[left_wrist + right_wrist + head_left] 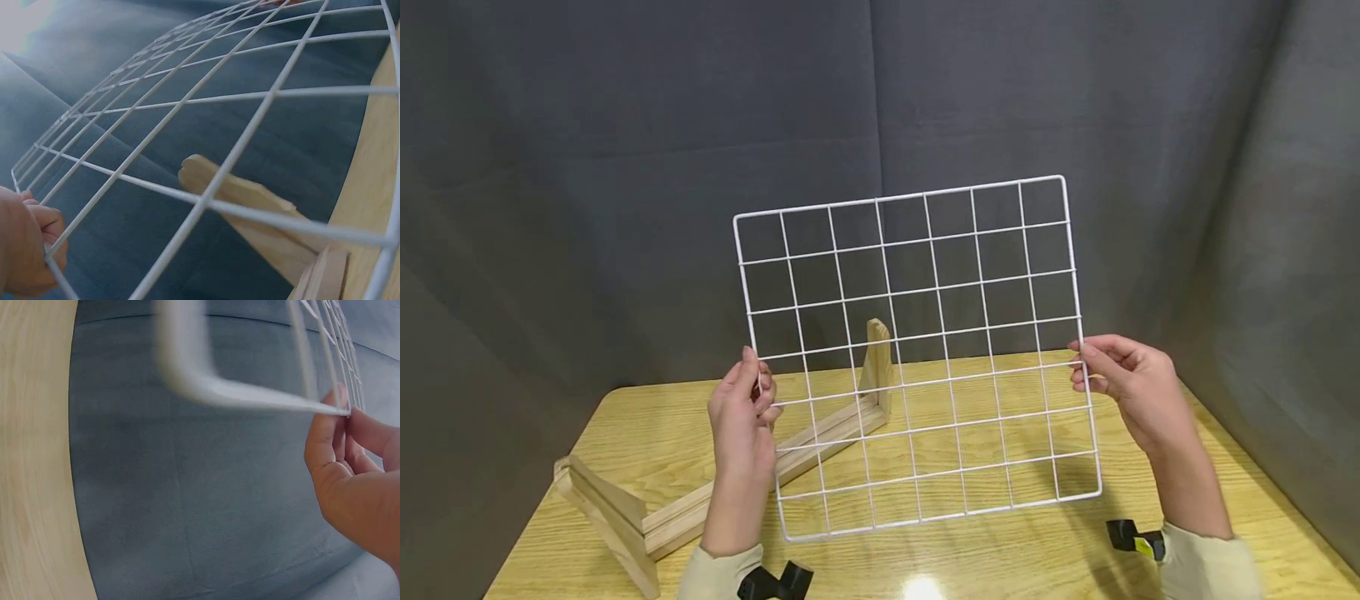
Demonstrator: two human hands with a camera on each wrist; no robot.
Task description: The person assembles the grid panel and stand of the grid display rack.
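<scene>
Fingers (758, 392) of the left hand (741, 425) and right hand (1131, 387) pinch opposite side wires of the white wire grid panel (917, 358), steadying it upright at frame centre above the worktop (1000, 558), before the wooden stand (730, 483).

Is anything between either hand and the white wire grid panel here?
Nothing visible. The left hand pinches the wire grid panel at its left edge, and the right hand pinches its right edge. The wooden stand lies on the table behind the panel.
</scene>
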